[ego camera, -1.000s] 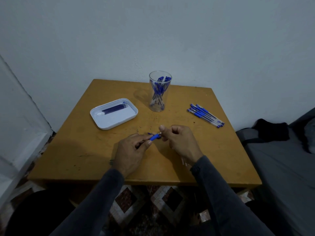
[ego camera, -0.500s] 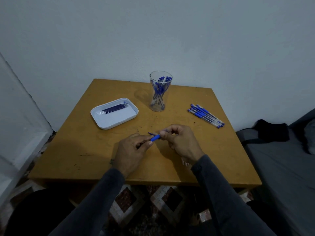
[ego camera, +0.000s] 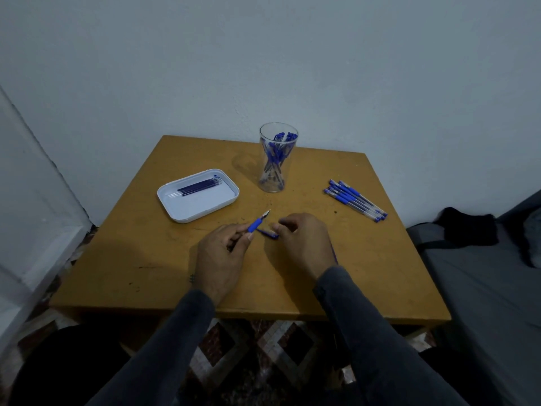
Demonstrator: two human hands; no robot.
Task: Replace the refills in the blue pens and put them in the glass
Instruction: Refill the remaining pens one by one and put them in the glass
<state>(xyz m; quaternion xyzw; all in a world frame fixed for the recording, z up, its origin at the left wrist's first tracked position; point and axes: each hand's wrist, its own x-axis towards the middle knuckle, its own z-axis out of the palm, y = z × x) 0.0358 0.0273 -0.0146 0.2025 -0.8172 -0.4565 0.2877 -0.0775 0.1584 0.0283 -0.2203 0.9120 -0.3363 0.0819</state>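
My left hand [ego camera: 222, 256] grips a blue pen [ego camera: 257, 225] by its barrel, with the metal tip pointing up and to the right. My right hand [ego camera: 304, 244] hovers just right of it, fingers curled. Its thumb and forefinger are at a small blue cap [ego camera: 268, 233] lying on the table. A thin refill [ego camera: 334, 254] sticks out from under that hand beside the wrist. The glass [ego camera: 278, 159] stands at the back with several blue pens in it. A white tray [ego camera: 175, 200] at the left holds several dark refills [ego camera: 199, 187].
Several more blue pens [ego camera: 355, 204] lie in a row at the right of the wooden table [ego camera: 292, 288]. A wall runs behind the table. A grey couch with a dark cloth [ego camera: 465, 230] stands to the right.
My right hand has let go of the pen's tip end and moved slightly right and down to the cap. The left hand has tilted the pen so its tip points up.
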